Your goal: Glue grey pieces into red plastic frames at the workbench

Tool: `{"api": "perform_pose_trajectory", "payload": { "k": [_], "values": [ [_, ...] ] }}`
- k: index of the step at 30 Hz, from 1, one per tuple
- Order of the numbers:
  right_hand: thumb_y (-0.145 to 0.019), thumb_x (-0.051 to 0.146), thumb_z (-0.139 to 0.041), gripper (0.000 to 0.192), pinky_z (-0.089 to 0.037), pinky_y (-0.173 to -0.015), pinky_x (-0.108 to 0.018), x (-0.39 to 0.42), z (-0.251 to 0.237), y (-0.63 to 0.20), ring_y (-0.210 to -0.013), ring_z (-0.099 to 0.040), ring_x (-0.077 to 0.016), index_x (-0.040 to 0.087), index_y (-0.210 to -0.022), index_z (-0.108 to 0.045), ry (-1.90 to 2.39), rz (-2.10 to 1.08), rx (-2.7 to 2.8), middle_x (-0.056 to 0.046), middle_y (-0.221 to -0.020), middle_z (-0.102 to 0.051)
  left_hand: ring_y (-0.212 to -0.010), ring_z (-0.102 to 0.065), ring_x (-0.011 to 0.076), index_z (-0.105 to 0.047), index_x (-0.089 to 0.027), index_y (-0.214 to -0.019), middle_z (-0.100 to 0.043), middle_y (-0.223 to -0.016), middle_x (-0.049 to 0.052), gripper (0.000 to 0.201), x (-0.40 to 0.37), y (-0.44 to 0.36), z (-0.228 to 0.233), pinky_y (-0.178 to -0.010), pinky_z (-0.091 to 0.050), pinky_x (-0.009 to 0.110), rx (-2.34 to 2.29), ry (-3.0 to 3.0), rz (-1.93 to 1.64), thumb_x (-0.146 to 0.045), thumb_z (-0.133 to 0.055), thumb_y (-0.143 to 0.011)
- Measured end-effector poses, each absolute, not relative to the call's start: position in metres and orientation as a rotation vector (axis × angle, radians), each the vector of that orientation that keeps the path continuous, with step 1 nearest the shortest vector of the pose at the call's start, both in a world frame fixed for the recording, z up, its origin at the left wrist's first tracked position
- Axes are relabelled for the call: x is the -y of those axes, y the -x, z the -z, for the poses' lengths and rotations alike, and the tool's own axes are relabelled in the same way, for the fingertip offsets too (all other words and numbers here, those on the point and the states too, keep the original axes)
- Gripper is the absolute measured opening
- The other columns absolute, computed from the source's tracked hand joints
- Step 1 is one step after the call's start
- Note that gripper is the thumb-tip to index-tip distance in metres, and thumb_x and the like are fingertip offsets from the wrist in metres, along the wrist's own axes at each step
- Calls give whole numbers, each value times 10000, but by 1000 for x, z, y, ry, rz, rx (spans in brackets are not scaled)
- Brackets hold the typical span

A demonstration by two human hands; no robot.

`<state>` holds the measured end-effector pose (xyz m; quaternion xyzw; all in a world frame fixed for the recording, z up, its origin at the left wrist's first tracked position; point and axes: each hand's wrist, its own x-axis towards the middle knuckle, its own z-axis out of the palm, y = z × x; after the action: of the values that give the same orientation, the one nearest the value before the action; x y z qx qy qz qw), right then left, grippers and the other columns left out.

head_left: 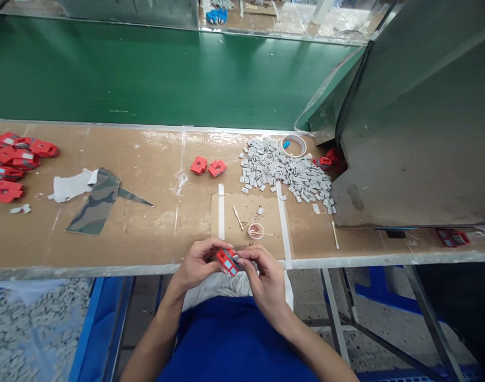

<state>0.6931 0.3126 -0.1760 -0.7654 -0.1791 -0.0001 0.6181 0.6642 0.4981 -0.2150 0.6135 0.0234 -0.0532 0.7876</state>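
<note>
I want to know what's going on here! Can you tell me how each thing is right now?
Left hand: holding the red part.
Right hand: pinching the same part.
Red part: held above the table edge.
Two red parts: lying loose on the table.
Grey pieces: heaped in a pile.
Tape roll: lying flat.
Small dish: open, stick resting in it.

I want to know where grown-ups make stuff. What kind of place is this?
Probably a small factory assembly line. A long workbench runs beside a green conveyor belt. It holds a heap of small grey parts and a stack of red plastic pieces. Both hands, left hand and right hand, hold one red piece.
</note>
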Motion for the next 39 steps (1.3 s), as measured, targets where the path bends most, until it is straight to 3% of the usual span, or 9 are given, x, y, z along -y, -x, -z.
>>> {"api": "perform_pose_trajectory", "payload": {
  "k": [5,11,19,26,33,39],
  "values": [
    [-985,73,-622,176,-463,-600,-212,-312,175,-692,-649,-555,-122,209,-877,-651,1844,34,495,25,-754,-553,-772,-740,159,-807,-170,-1042,-787,-921,79,342,-500,-664,216,-700,-601,221,-16,-1348,79,-348,-925,-775],
    [-1027,67,-538,192,-446,-612,-219,-308,173,-688,-660,-534,-128,208,-916,-607,1949,-3,603,14,-789,-518,-816,-766,172,-803,-171,-1064,-811,-959,100,286,-500,-664,216,-729,-605,222,47,-1459,57,-345,-867,-846],
    [-1016,38,-524,203,-475,-614,-223,-305,179,-682,-669,-552,-135,198,-976,-643,1971,34,622,0,-808,-529,-841,-776,185,-803,-168,-1035,-827,-964,106,212,-500,-667,210,-756,-599,238,126,-1618,42,-329,-816,-898],
    [-992,61,-606,211,-558,-701,-213,-301,177,-688,-812,-674,-135,222,-1087,-705,1798,-69,419,-27,-921,-672,-877,-802,200,-808,-185,-1077,-840,-1006,126,220,-498,-670,208,-760,-627,251,142,-1579,-20,-320,-814,-903],
    [-984,45,-578,197,-551,-679,-217,-305,173,-688,-789,-662,-130,211,-1016,-678,1861,-25,446,-29,-918,-645,-876,-794,198,-810,-186,-1095,-831,-1000,131,221,-496,-668,210,-772,-631,263,183,-1666,-96,-305,-806,-909],
    [-979,80,-553,179,-478,-624,-245,-305,176,-691,-695,-555,-134,202,-857,-599,1927,-63,535,-1,-813,-532,-846,-789,199,-806,-170,-1082,-828,-960,128,209,-497,-669,209,-773,-631,278,252,-1721,-112,-319,-766,-941]
  ]
}}
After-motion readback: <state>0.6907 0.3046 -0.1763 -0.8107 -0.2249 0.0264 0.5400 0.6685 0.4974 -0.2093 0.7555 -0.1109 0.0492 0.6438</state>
